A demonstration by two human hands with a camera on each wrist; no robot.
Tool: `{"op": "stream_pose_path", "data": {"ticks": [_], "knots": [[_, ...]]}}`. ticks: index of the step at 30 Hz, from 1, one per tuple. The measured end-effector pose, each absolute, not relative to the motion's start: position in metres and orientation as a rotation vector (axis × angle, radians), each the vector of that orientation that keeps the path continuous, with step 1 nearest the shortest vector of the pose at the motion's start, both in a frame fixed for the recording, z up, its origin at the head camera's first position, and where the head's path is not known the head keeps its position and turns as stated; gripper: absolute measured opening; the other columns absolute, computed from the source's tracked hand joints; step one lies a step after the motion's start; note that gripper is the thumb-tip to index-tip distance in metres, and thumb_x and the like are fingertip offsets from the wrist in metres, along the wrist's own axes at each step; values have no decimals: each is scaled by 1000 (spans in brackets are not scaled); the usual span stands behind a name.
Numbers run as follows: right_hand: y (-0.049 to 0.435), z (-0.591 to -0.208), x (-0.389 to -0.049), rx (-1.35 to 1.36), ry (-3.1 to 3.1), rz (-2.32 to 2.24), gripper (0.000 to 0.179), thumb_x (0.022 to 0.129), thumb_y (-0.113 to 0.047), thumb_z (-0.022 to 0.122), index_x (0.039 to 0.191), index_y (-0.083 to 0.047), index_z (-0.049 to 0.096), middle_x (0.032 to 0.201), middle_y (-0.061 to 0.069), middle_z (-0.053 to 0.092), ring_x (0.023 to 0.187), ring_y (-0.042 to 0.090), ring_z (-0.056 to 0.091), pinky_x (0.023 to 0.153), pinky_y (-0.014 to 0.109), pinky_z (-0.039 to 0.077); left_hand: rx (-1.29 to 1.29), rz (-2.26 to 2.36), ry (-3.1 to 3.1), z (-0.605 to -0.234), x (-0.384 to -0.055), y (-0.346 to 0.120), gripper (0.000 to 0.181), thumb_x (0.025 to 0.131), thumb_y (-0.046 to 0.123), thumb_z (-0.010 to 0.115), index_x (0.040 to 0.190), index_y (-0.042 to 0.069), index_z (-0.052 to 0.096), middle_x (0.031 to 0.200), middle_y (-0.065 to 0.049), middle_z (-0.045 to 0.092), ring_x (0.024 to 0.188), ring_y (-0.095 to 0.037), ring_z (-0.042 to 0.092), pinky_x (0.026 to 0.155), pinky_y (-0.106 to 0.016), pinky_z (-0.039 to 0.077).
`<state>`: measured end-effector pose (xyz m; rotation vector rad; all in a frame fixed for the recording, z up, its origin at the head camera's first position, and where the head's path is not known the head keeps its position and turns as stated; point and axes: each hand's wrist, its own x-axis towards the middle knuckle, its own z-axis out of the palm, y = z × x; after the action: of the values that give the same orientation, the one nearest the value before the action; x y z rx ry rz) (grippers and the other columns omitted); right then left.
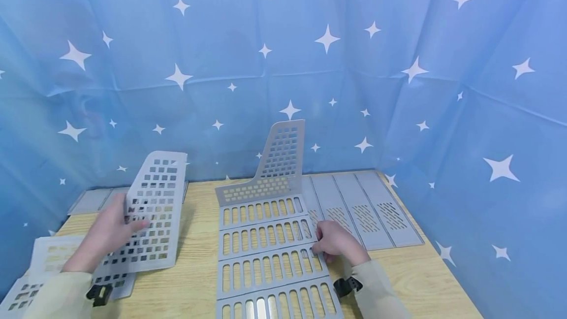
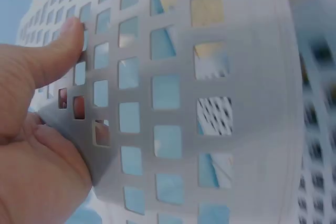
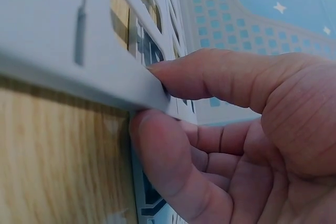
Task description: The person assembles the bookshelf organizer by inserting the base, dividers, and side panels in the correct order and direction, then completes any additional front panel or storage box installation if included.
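Note:
In the head view my left hand (image 1: 106, 235) grips a light grey plastic panel (image 1: 180, 181) pierced with square holes, held tilted up over the table's left side. Its thumb (image 2: 58, 61) lies on the near face; other fingertips show through holes from behind. My right hand (image 1: 336, 240) pinches the right edge of a grey slotted panel (image 1: 261, 254) between thumb and index finger. That panel has several rows of long slots. A second square-holed panel (image 1: 299, 156) with a curved cut-out stands upright at its far end.
Flat grey panels (image 1: 343, 186) with slanted slots lie right of the slotted panel. More perforated panels (image 1: 40, 245) lie at the near left, and flat grey ones (image 1: 90, 203) at the back left. A blue star-patterned curtain (image 1: 230, 53) hangs behind the wooden table (image 1: 199, 235).

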<state>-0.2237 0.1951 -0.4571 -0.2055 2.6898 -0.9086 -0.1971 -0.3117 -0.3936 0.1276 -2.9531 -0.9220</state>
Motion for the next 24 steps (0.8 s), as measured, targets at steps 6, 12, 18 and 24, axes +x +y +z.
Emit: {"op": "stream_pose_path", "data": {"ticks": [6,12,18,24], "knots": [[196,-458,-224,-204,2686,-921,30,82,-1,81,76,-6,52,65,8,58,47,19,61,44,30,51,13,-998,-2833,-389,-201,-267,53,99,19,72,129,-3,35,101,-22,63,78,-27,61,61,-37,47],[196,-459,-224,-211,2693,-920,30,81,-1,81,76,-6,52,66,8,58,46,18,61,44,30,52,-47,-1064,-2713,-396,-213,-240,47,97,14,74,122,-2,38,102,-21,64,80,-28,61,64,-36,48],[195,-459,-223,-203,2691,-919,30,81,-1,82,77,-6,53,67,8,58,46,18,60,44,30,53,-65,-1063,-2662,-405,-221,-232,47,97,12,73,123,-4,38,100,-22,62,79,-29,61,62,-36,49],[196,-458,-222,-210,2688,-923,30,81,-1,81,76,-6,53,66,8,58,46,17,60,45,30,53,-41,-1052,-2659,-410,-223,-229,47,98,13,73,124,-4,38,99,-21,61,79,-29,60,62,-36,48]]}}
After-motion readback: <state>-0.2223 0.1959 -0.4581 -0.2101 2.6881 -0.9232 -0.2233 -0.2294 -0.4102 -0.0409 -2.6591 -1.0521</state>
